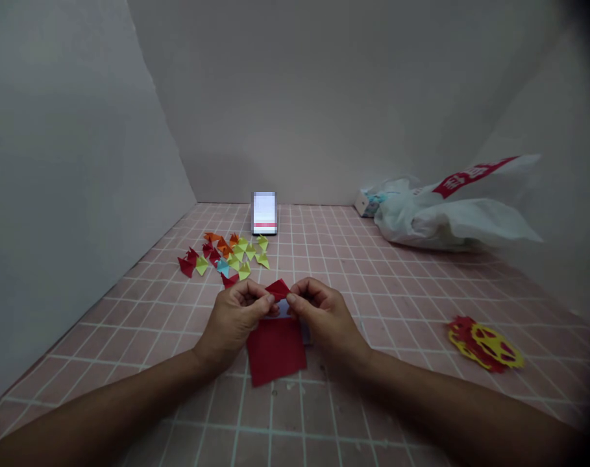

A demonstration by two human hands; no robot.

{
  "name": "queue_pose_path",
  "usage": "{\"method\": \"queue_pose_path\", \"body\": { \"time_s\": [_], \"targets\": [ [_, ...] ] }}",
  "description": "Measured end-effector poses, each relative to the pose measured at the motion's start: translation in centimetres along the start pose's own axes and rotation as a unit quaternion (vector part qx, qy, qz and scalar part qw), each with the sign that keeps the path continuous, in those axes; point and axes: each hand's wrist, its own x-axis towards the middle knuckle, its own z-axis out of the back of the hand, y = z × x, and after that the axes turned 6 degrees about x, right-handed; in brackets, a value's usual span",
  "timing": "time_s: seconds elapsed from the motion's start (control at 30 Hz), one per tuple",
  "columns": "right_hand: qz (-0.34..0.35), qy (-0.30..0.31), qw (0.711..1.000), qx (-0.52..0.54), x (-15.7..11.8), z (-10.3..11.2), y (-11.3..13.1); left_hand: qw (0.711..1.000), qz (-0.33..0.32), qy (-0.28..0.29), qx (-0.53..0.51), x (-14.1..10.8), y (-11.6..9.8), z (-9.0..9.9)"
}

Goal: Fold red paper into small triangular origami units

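Between my two hands is a small piece of folded red paper (278, 289), raised above the table. My left hand (240, 312) pinches its left side between thumb and fingers. The right side is pinched by my right hand (322, 312) in the same way. Below them lies a square red sheet of paper (276, 353), flat on the table, with something pale partly showing behind it. Just beyond my left hand, several small folded paper figures (233, 254) in red, orange, yellow and blue stand in a cluster.
A phone (264, 213) with a lit, blurred screen stands upright at the back. White plastic bags (435, 220) and a small box (366, 202) rest at the back right. Red and yellow paper cut-outs (487, 344) lie on the pink checked tabletop (396, 298) at right.
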Motion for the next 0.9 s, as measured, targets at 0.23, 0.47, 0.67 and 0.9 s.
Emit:
{"method": "queue_pose_path", "body": {
  "time_s": [0.23,0.47,0.67,0.9],
  "targets": [
    [-0.012,-0.007,1.000,-0.003,-0.3,-0.2,0.1,0.999,-0.022,-0.005,0.025,-0.1,0.0,0.0],
    [0.000,-0.011,1.000,-0.023,-0.2,-0.3,0.2,1.000,-0.016,0.005,0.000,0.2,0.8,0.1],
    [0.040,-0.015,0.996,-0.074,-0.3,-0.4,0.1,0.998,-0.018,0.028,-0.047,0.0,1.0,0.0],
    [0.015,0.019,0.999,-0.042,-0.4,-0.5,0.0,0.996,-0.010,0.066,-0.057,-0.2,0.8,-0.1]
  ]
}}
